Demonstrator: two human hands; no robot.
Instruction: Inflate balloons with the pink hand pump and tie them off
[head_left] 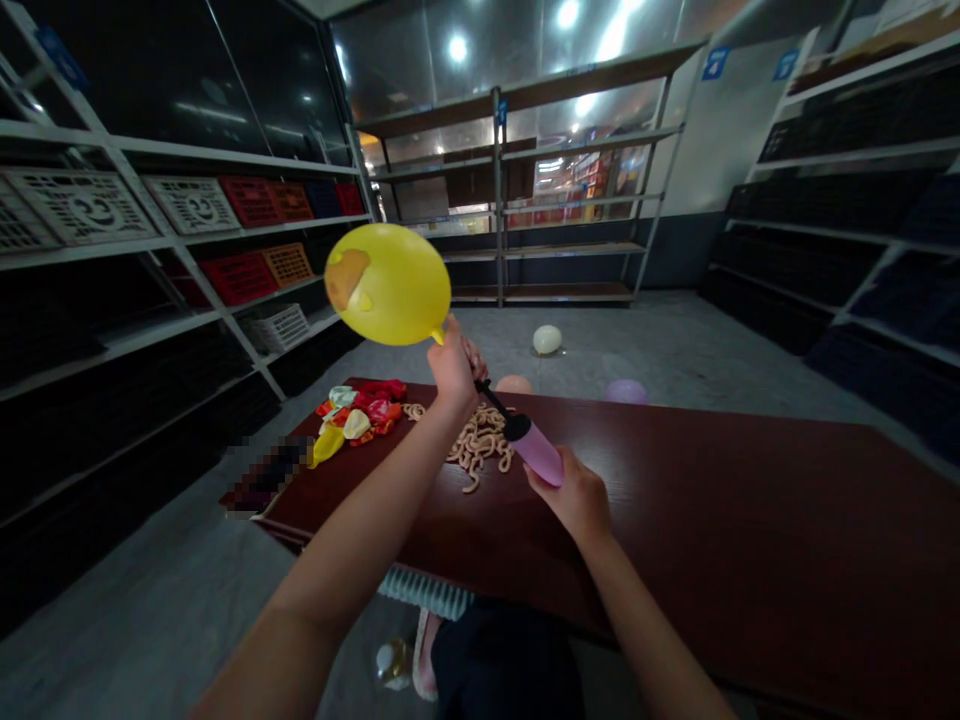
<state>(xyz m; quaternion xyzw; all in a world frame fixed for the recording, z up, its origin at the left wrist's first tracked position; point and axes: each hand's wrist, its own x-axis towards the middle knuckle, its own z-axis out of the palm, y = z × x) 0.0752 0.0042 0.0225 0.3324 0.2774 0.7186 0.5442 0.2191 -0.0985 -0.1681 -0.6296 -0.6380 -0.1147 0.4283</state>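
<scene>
A yellow balloon [397, 290], partly inflated and marked with an orange patch, points up and left from my left hand [454, 372]. That hand is closed round the balloon's neck at the front end of a hand pump. The pump [538, 455] has a pink barrel, a black collar and a black rod. My right hand [576, 495] wraps round the pink barrel, above the dark red table [712, 480]. Behind the pump lies a heap of beige curled pieces [480, 440]. Flat balloons [358, 415] in several colours are piled left of it.
A white balloon [547, 340] and a purple balloon [626, 391] are on the floor beyond the table. Shelves with crates [191, 205] stand at the left, and a metal rack [499, 200] at the back. A bottle [394, 664] stands on the floor near my foot.
</scene>
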